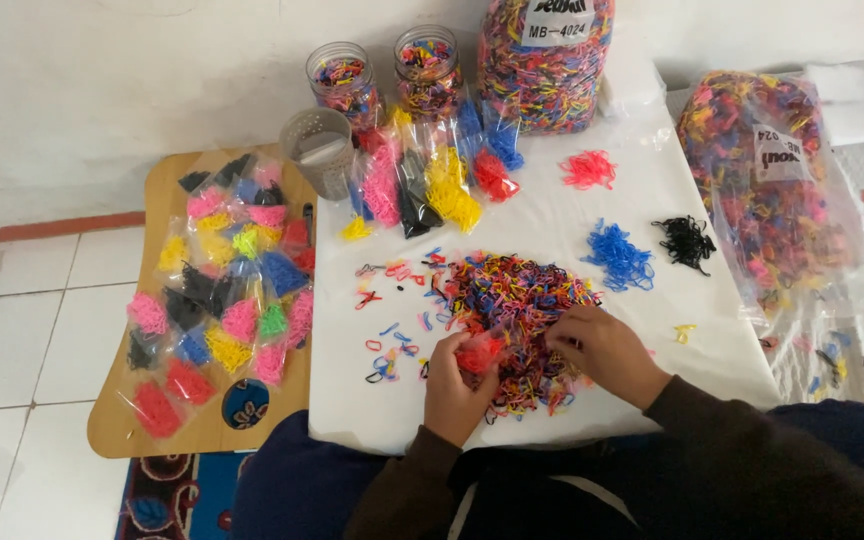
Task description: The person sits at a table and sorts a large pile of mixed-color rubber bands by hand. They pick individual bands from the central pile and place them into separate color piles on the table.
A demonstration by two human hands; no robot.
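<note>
Two hands at the mixed-colour heap of small rubber bands [517,300], centre frame.
Left hand [455,385] pinches a red bunch of bands [478,353]; right hand [607,350] digs narrow-fingered into the heap.

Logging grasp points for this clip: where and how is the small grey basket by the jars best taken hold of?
Grip the grey basket by its open top rim, coming from above. It stands upright, with jars behind and bags beside it crowding its sides.

A small bunch of red elastic bands [478,353] sits pinched together at the near edge of a loose, flat heap of mixed-colour bands [517,300].
</note>
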